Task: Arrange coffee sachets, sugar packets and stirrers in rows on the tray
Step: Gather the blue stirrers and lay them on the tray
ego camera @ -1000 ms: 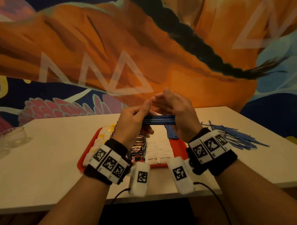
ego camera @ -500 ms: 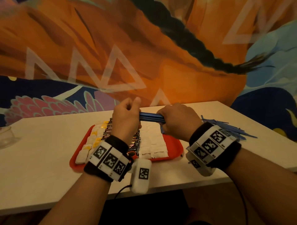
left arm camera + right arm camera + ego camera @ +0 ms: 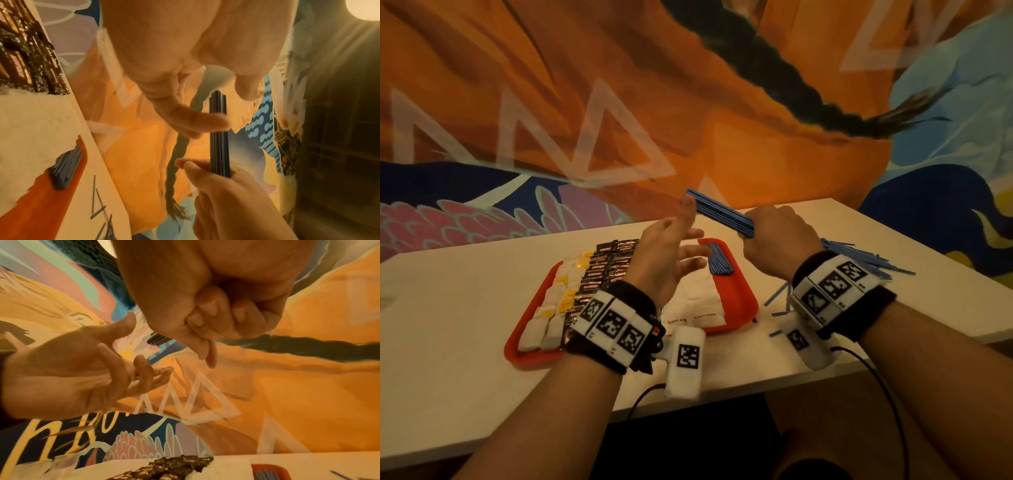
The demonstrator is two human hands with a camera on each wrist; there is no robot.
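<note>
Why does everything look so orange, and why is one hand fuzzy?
Head view: warm, dim light tints the table; the left hand is motion-blurred. Left wrist view: lamp glare top right, tray smeared. Right wrist view: right hand is close and soft.

Left hand [image 3: 666,255] lets go of the stirrer bundle [image 3: 719,213], fingers now spread. Right hand [image 3: 779,240] alone grips it, tilted up-left.

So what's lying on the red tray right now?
On the red tray: white packets along its left, dark coffee sachets, white sugar packets, and blue stirrers far right. The left hand and wrist hide the middle part.
</note>
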